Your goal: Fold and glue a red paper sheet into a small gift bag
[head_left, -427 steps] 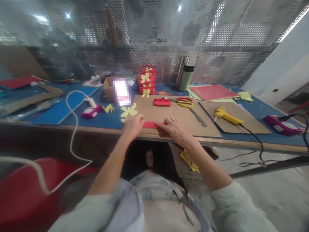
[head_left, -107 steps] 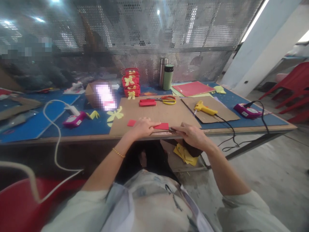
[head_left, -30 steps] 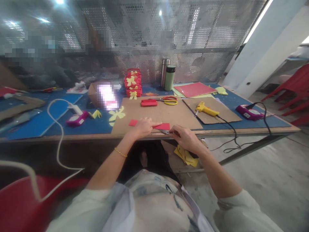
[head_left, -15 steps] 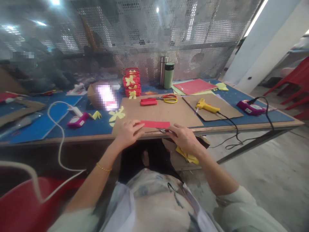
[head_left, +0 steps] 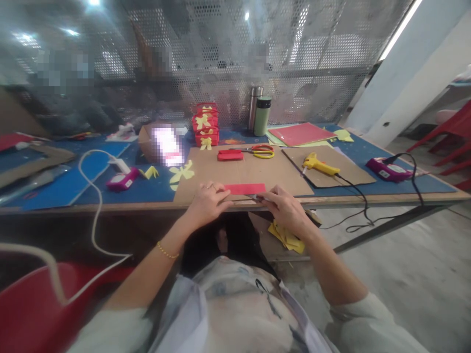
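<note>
A red paper strip [head_left: 246, 189] lies along the front edge of a brown cardboard sheet [head_left: 206, 166]. My left hand [head_left: 209, 202] is closed over the strip's left end, holding it down with fingers together. At the strip's right end, my right hand [head_left: 285, 207] pinches a thin metal-tipped tool [head_left: 254, 197], its tip pointing left along the strip's near edge. Most of the tool is hidden in my fingers, so its kind is unclear. Farther back on the cardboard rest a folded red piece [head_left: 230, 155] and scissors [head_left: 263, 151] with red and yellow handles.
A yellow glue gun [head_left: 319, 164] rests on another cardboard piece at right, its black cord hanging over the edge. Yellow paper cutouts [head_left: 182, 172] and a purple power socket [head_left: 121, 179] are at left. Red bundles with yellow bows [head_left: 205, 125] and a green bottle [head_left: 262, 117] stand behind.
The view has shifted a little, so the table appears farther right. My left hand has slid slightly right along the strip, covering more of it; my right hand keeps its grip on the tool.
</note>
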Available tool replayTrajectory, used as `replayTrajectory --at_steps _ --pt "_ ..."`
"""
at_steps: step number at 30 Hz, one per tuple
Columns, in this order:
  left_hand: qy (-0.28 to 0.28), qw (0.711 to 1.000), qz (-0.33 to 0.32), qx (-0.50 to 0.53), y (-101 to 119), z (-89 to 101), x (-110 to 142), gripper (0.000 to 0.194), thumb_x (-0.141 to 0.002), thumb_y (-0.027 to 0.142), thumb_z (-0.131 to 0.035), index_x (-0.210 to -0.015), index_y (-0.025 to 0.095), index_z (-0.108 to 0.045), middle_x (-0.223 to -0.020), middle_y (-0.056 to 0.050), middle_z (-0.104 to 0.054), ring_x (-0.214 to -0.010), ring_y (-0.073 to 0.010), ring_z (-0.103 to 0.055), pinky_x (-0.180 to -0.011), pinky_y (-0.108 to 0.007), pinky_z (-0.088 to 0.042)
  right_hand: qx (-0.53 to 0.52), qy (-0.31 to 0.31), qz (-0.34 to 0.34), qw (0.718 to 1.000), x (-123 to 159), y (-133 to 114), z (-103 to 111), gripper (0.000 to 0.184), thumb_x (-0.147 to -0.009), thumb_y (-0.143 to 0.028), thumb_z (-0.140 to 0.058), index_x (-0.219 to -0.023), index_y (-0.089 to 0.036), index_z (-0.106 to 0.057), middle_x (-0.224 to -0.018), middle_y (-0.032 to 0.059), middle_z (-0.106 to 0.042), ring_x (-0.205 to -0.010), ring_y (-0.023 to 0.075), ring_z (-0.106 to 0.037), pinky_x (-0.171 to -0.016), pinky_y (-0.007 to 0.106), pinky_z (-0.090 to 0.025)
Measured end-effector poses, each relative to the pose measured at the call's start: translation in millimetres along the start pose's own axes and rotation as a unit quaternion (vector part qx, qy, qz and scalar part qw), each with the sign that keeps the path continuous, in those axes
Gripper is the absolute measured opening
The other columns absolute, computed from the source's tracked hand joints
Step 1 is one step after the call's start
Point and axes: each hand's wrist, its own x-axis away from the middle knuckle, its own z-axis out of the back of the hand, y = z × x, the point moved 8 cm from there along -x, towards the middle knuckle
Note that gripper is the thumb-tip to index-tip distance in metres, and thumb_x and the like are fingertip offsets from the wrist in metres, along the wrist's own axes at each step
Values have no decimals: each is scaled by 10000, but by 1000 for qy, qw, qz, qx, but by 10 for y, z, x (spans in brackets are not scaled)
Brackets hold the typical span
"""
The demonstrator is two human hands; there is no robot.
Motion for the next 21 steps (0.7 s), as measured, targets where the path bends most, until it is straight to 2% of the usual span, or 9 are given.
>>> replayTrajectory --at_steps 4,7,21 --pt "28 999 16 42 -181 -50 -62 415 -1045 380 -423 -1267 175 -708 -1051 -111 -628 -957 -233 -555 -870 -404 -433 8 -11 -9 1000 -18 20 -39 286 -976 -189 -540 -1156 -245 -756 -943 60 -625 -818 174 -611 -687 260 -426" --pt "34 998 24 52 -255 -84 -84 408 -1035 365 -439 -1248 166 -725 -987 -95 -580 -910 -219 -548 -864 -395 -451 9 -11 -6 1000 -26 12 -69 290 -989 -211 -528 -1164 -236 -757 -954 66 -627 -813 174 -611 -681 263 -423" --pt "32 998 28 40 -247 -101 -76 420 -1027 386 -440 -1246 181 -735 -998 -101 -567 -942 -230 -534 -880 -406 -446 -5 -18 6 1000 0 42 -56 307 -969 -181 -509 -1132 -219 -766 -933 71 -634 -844 187 -618 -716 278 -445"
